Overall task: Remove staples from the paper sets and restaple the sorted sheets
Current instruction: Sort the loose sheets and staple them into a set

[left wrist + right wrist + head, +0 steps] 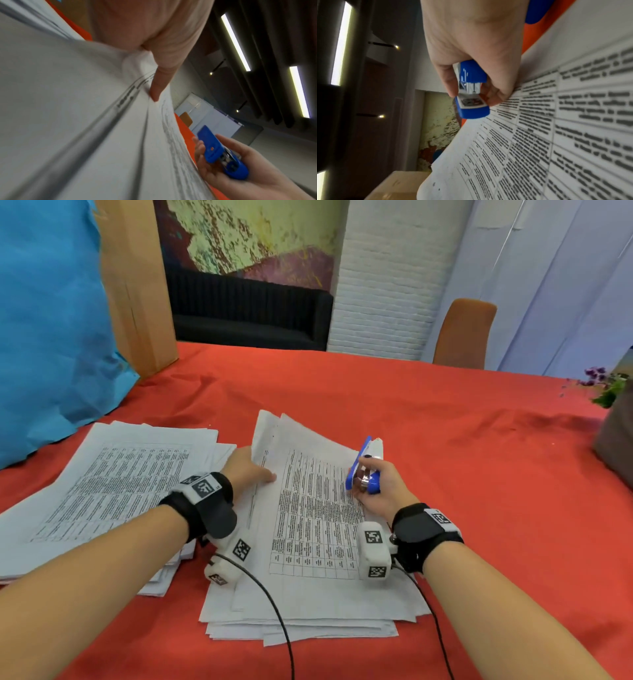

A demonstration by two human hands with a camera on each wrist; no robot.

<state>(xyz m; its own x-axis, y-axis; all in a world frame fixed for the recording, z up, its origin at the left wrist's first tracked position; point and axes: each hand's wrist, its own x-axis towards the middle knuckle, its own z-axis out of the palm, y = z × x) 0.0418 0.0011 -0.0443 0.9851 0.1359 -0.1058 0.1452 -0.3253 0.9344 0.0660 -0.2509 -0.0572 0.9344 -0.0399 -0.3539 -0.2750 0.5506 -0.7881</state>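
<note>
A set of printed table sheets (310,529) lies on a loose paper stack in the middle of the red table (479,474). My left hand (255,470) pinches the set's upper left edge, thumb (157,86) on top and fingers hidden beneath the lifted sheets. My right hand (361,477) grips a blue and white stapler (375,448) above the set's upper right part, nose pointing away from me. The right wrist view shows the stapler (472,94) mouth slightly apart with no paper in it. A second spread pile of printed sheets (109,484) lies to the left.
A big blue paper sheet (51,320) and a cardboard box (137,285) stand at the back left. An orange chair (462,333) is behind the table, and a grey pot with purple flowers (613,419) sits at the right edge. Wrist camera cables (274,611) trail over the stack.
</note>
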